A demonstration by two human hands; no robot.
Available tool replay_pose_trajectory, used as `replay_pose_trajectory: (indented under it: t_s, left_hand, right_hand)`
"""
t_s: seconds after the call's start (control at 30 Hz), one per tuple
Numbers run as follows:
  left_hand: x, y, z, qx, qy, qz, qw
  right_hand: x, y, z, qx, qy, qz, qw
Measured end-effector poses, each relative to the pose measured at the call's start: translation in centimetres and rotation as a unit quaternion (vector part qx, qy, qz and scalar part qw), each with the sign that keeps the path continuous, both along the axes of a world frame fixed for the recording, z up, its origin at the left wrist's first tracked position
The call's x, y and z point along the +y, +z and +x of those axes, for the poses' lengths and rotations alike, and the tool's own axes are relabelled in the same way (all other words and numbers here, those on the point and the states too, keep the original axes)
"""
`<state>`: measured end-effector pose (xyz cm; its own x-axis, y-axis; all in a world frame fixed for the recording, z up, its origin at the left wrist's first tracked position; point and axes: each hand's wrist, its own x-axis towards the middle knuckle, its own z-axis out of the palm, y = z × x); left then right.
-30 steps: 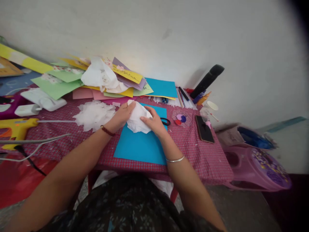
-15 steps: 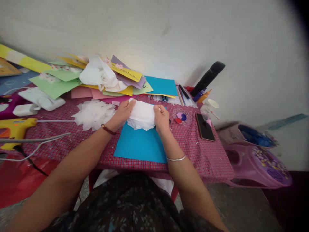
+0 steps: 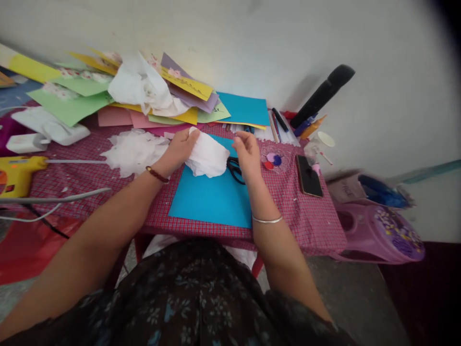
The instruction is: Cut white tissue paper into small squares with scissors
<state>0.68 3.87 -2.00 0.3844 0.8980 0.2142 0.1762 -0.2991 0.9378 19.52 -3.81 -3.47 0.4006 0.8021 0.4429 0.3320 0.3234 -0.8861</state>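
My left hand (image 3: 183, 145) pinches the upper left edge of a white tissue paper (image 3: 208, 156) between thumb and fingers. The tissue hangs over a blue paper sheet (image 3: 212, 199) on the table. Beside the tissue's right edge, my right hand (image 3: 249, 154) is off it, its fingers loosely curled and thumb apart, with nothing visible in them. Black-handled scissors (image 3: 236, 170) lie on the blue sheet between the tissue and my right hand; their blades are hidden. A pile of white tissue pieces (image 3: 133, 153) lies to the left of my left hand.
At the back are stacked coloured cards (image 3: 81, 103) and blue paper (image 3: 245, 109). A yellow glue gun (image 3: 21, 173) with cables lies left. On the right are a palette of coloured dabs (image 3: 272, 161), a phone (image 3: 309, 177) and a tall black object (image 3: 322, 96). A pink stool (image 3: 374, 235) stands beyond.
My right hand has let go of the tissue, which now hangs from my left hand alone. The scissors' handles have come into plain sight. The whole view has shifted slightly.
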Motion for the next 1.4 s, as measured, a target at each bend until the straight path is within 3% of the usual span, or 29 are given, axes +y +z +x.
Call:
replay_pose_trajectory:
  t_s: [0.1, 0.2, 0.33, 0.43, 0.5, 0.57, 0.7, 0.87, 0.97, 1.17, 1.3, 1.4]
  left_hand:
    - [-1.7, 0.9, 0.7, 0.068, -0.040, 0.062, 0.995]
    - [-3.0, 1.8, 1.0, 0.104, -0.075, 0.112, 0.985]
    - [-2.8, 2.1, 0.6, 0.098, -0.129, 0.004, 0.987]
    - [-1.6, 1.8, 0.0, 0.156, -0.212, -0.064, 0.963]
    - [-0.8, 1.5, -0.4, 0.182, -0.226, -0.074, 0.954]
    - [-0.2, 1.2, -0.7, 0.161, -0.195, -0.073, 0.965]
    - [0.4, 0.9, -0.7, -0.026, -0.061, -0.064, 0.996]
    - [0.5, 1.4, -0.1, -0.226, 0.055, -0.105, 0.967]
    - [0.3, 1.4, 0.0, -0.219, 0.062, -0.081, 0.970]
    - [0.0, 1.2, -0.6, -0.057, 0.074, 0.056, 0.994]
    - [0.8, 1.7, -1.3, -0.069, 0.128, 0.094, 0.985]
    - [1.1, 1.9, -1.5, -0.050, 0.131, 0.116, 0.983]
  right_hand:
    - [-0.5, 0.0, -1.6, -0.101, 0.067, -0.001, 0.993]
    - [-1.0, 0.5, -2.7, -0.149, 0.113, -0.051, 0.981]
    - [-1.4, 1.7, -2.2, -0.099, 0.086, -0.044, 0.990]
    - [-1.4, 2.1, -1.3, -0.028, 0.043, -0.022, 0.998]
    - [-1.2, 2.0, -0.7, 0.013, 0.017, -0.020, 1.000]
    - [-1.0, 1.6, -0.3, 0.049, -0.005, -0.015, 0.999]
    - [-0.4, 0.7, -0.1, 0.112, -0.012, -0.012, 0.994]
    - [-0.5, 0.2, -1.5, 0.109, 0.153, -0.119, 0.975]
    - [-0.7, 0.0, -2.4, 0.093, 0.169, -0.114, 0.975]
    - [-0.5, -0.3, -2.0, 0.093, 0.087, -0.087, 0.988]
    - [-0.2, -0.2, -1.0, 0.107, 0.065, -0.096, 0.988]
    - [-0.2, 0.1, -0.4, 0.093, 0.040, -0.089, 0.991]
